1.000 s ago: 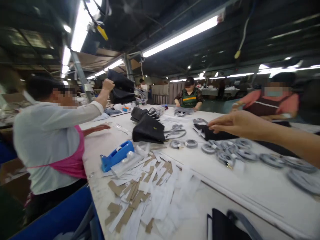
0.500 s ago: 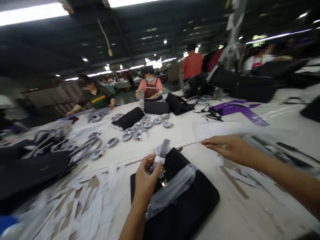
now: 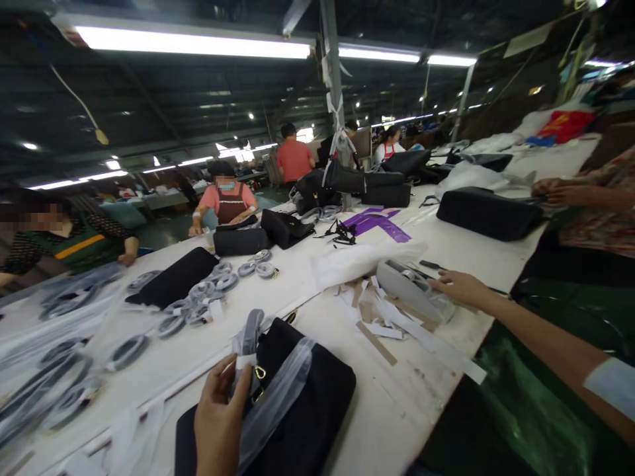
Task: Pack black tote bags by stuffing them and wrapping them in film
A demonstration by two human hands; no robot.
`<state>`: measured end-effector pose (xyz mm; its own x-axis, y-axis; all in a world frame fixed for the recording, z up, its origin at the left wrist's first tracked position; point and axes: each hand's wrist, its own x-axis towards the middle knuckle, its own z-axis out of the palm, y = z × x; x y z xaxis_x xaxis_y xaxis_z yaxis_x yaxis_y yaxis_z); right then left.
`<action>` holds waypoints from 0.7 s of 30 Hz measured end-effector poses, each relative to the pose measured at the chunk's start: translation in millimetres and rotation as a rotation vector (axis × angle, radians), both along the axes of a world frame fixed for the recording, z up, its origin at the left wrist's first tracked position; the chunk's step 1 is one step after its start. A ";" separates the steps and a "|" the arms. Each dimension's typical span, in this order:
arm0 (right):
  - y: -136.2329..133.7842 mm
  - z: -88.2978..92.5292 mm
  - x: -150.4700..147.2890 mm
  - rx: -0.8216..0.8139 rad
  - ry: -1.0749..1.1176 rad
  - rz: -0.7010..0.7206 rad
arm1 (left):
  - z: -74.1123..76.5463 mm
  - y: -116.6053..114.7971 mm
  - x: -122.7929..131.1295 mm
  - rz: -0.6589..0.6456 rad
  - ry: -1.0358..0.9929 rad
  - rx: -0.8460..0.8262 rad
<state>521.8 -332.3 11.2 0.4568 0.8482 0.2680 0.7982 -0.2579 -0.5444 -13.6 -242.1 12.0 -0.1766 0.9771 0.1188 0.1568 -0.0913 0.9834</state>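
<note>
My left hand (image 3: pixel 221 413) is closed around a plastic-wrapped bag strap (image 3: pixel 254 330) with a white band about it, above a black bag (image 3: pixel 312 396). Gold-coloured clasps (image 3: pixel 258 373) show beside the fingers, and a strip of clear wrapping lies across the bag. Out to the right, my right hand (image 3: pixel 461 289) reaches over the table with fingers stretched out, at the edge of a grey holder (image 3: pixel 409 287) with slim tools in it. Nothing shows in that hand.
Paper and card strips (image 3: pixel 381 311) lie beside the holder. Coiled wrapped straps (image 3: pixel 198 294) and black bags (image 3: pixel 173 277) cover the left of the table. A purple piece (image 3: pixel 380 225) lies farther back. Co-workers sit across, and another's hands (image 3: pixel 560 192) show at right.
The view has swung right. My right hand has moved from above the table near the bag to the grey holder. My left hand keeps its grip on the strap over the bag.
</note>
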 end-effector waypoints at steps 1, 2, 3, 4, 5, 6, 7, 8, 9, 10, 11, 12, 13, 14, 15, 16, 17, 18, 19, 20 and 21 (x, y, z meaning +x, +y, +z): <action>-3.7 -2.3 1.2 -0.018 0.059 0.004 | 0.4 0.3 0.2 -0.002 -0.004 0.002; -6.9 -3.6 2.1 -0.028 0.119 0.015 | 1.6 0.5 0.7 -0.005 -0.011 0.005; -9.5 -4.1 2.9 -0.031 0.179 0.029 | 3.6 0.4 1.6 -0.006 -0.021 0.005; -11.5 -3.8 3.5 -0.030 0.236 0.041 | 6.0 0.1 2.6 -0.004 -0.034 0.000; -12.9 -3.1 3.9 -0.028 0.290 0.049 | 8.6 -0.4 3.7 0.000 -0.049 -0.008; -13.8 -1.9 4.3 -0.024 0.338 0.049 | 10.9 -0.9 4.8 0.005 -0.065 -0.017; -14.3 -0.5 4.7 -0.019 0.380 0.042 | 12.9 -1.4 5.5 0.011 -0.078 -0.025; -14.7 1.3 5.2 -0.010 0.416 0.028 | 14.2 -1.8 5.9 0.018 -0.084 -0.030; -15.1 3.4 5.7 0.005 0.447 0.013 | 14.8 -1.8 5.9 0.023 -0.083 -0.032; -16.1 6.1 6.4 0.024 0.475 -0.001 | 14.7 -1.4 5.4 0.025 -0.078 -0.033; -17.7 9.3 7.3 0.052 0.499 -0.013 | 14.0 -0.7 4.5 0.026 -0.071 -0.032; -20.2 12.9 8.4 0.083 0.522 -0.018 | 12.8 0.5 3.4 0.021 -0.066 -0.034; -23.6 16.8 9.7 0.114 0.544 -0.019 | 11.5 2.1 2.2 0.014 -0.062 -0.042; -28.0 20.4 11.0 0.137 0.568 -0.018 | 10.2 3.8 1.2 0.006 -0.059 -0.051; -33.0 23.2 12.2 0.148 0.593 -0.017 | 9.2 5.6 0.4 0.000 -0.061 -0.059; -38.4 24.7 13.2 0.145 0.621 -0.018 | 8.7 7.3 -0.1 -0.005 -0.064 -0.062; -43.9 24.5 13.6 0.130 0.649 -0.020 | 8.7 8.8 -0.2 -0.009 -0.069 -0.065; -48.9 22.2 13.3 0.108 0.676 -0.026 | 9.4 10.1 -0.3 -0.010 -0.076 -0.063; -53.4 17.9 12.3 0.086 0.700 -0.036 | 10.5 11.2 -0.3 -0.012 -0.086 -0.058; -57.0 11.7 10.5 0.069 0.719 -0.052 | 12.0 12.3 -0.6 -0.018 -0.095 -0.059; -59.8 3.9 8.0 0.061 0.728 -0.074 | 13.6 13.3 -1.1 -0.029 -0.096 -0.069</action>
